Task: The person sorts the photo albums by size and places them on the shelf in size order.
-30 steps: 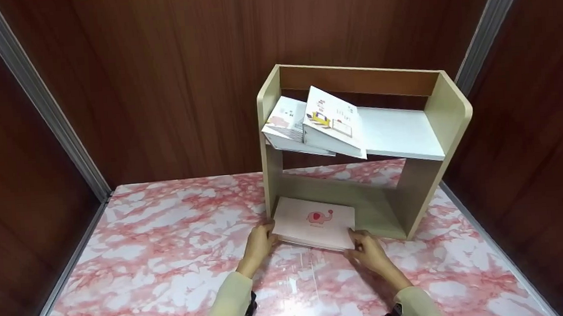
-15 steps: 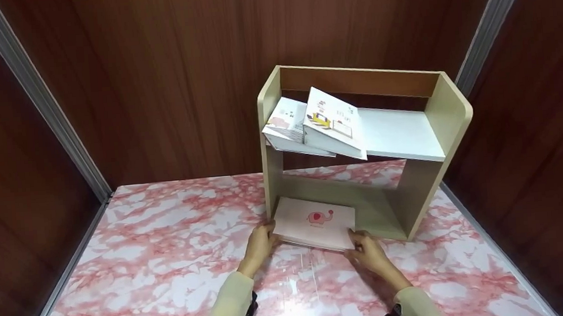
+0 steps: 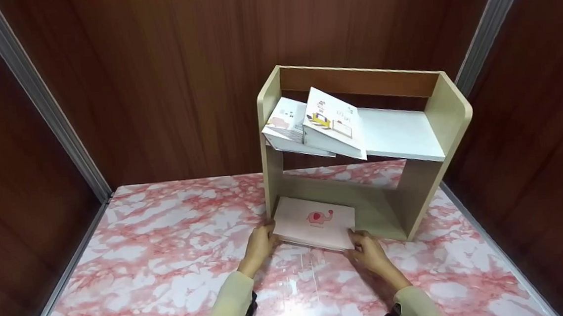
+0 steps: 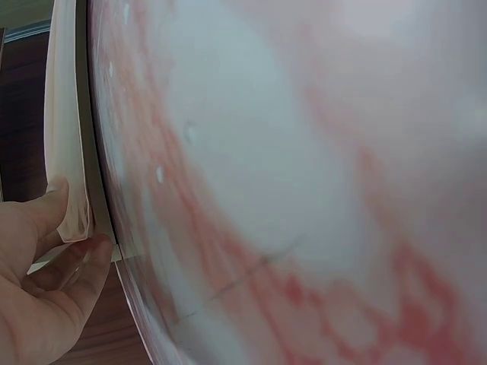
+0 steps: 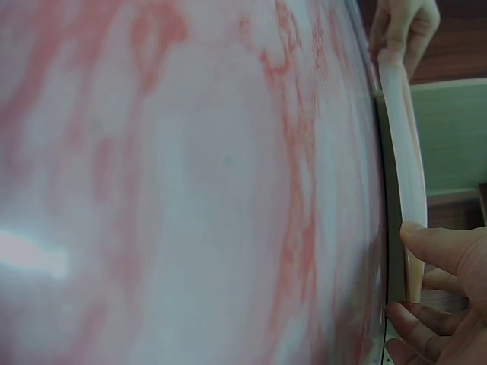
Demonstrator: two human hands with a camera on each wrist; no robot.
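A pale pink book (image 3: 311,228) with a red elephant on its cover lies flat at the left of the bookshelf's bottom board (image 3: 377,215). Its near edge sticks out a little past the board. At its near left corner my left hand (image 3: 259,244) pinches it; in the left wrist view the thumb (image 4: 55,204) is on the cover and the fingers are below. My right hand (image 3: 371,255) pinches the near right corner, thumb on top, as the right wrist view also shows. Whether more than one book lies there, I cannot tell.
On the white upper shelf (image 3: 401,129) of the bookshelf (image 3: 449,116), two thick white books (image 3: 334,119) lean tilted at the left, partly overhanging the front. A pink marbled table (image 3: 168,245) spreads around it, enclosed by dark wooden walls (image 3: 172,86).
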